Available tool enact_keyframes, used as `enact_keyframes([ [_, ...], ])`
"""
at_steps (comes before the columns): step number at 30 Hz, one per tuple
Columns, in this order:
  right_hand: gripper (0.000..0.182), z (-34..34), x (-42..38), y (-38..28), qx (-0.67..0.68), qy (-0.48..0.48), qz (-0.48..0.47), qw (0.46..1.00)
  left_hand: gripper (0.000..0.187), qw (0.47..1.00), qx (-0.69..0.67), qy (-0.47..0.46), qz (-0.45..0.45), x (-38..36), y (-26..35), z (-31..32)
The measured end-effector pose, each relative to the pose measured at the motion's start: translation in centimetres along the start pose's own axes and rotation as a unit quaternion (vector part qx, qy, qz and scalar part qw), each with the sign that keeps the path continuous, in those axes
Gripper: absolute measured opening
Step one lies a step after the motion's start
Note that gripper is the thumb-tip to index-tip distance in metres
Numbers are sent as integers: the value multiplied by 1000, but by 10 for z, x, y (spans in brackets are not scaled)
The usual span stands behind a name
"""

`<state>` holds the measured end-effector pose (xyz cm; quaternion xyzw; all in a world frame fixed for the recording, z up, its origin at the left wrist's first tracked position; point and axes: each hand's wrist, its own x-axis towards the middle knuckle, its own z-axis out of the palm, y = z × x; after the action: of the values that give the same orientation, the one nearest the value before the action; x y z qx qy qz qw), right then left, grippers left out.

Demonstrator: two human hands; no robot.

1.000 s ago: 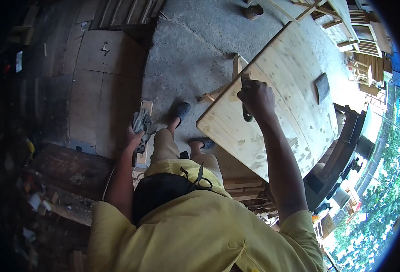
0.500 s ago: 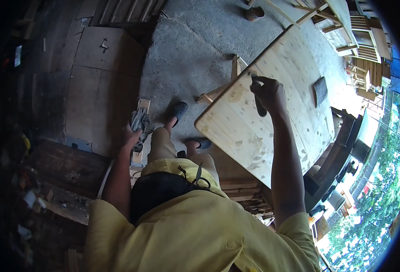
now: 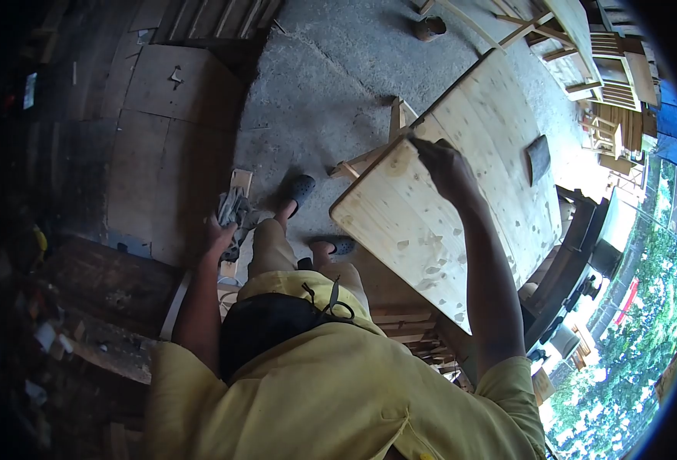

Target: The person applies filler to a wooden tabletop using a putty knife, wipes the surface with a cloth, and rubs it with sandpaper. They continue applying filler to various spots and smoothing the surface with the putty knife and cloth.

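My right hand is closed around a thin dark tool that looks like a putty knife; most of it is hidden by the fingers. Its tip is at the long left edge of a pale wooden tabletop, which has darker patches scattered over it. Low on the left, my left hand grips a crumpled grey cloth beside my leg. A dark flat pad or block lies near the tabletop's far right edge.
Wooden legs stick out beneath the tabletop's left side. A small pot stands on the concrete floor. Wooden furniture frames are at the upper right, a dark machine-like object at the right, and panels at the left.
My right hand has moved slightly left with the tool, whose tip shifted from the surface to the tabletop's edge. The handle end seen below the hand is now hidden. My left hand stays nearly still.
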<state>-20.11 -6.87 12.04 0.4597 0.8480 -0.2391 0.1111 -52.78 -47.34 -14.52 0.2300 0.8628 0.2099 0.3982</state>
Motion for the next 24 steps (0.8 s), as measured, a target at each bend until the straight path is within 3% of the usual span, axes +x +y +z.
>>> enact_keyframes([
  [3,33,-6,4,-5,3,-47,-11,999,74,1000,-20,-1,9,0,-1,-1],
  [5,32,-9,17,3,19,29,27,999,75,1000,-8,-3,8,0,0,-2],
  [8,31,-6,20,-5,-8,20,52,998,76,1000,-1,-16,4,1,6,-5],
  [10,32,-8,11,-11,-29,-67,-11,997,76,1000,-8,-23,-1,0,12,-6],
  [12,31,3,17,17,3,-61,-98,993,77,999,33,-22,-12,-2,17,-7],
  [14,31,-17,19,12,50,-14,15,999,78,999,35,-5,3,-1,5,-2],
  [18,31,-3,11,35,81,47,32,995,82,1000,-3,-4,12,1,-2,-4],
  [22,31,11,-13,31,112,0,-88,990,85,1000,21,18,-5,1,-19,1],
  [24,31,6,-10,32,133,15,-50,990,86,1000,19,3,-2,2,-20,-1],
])
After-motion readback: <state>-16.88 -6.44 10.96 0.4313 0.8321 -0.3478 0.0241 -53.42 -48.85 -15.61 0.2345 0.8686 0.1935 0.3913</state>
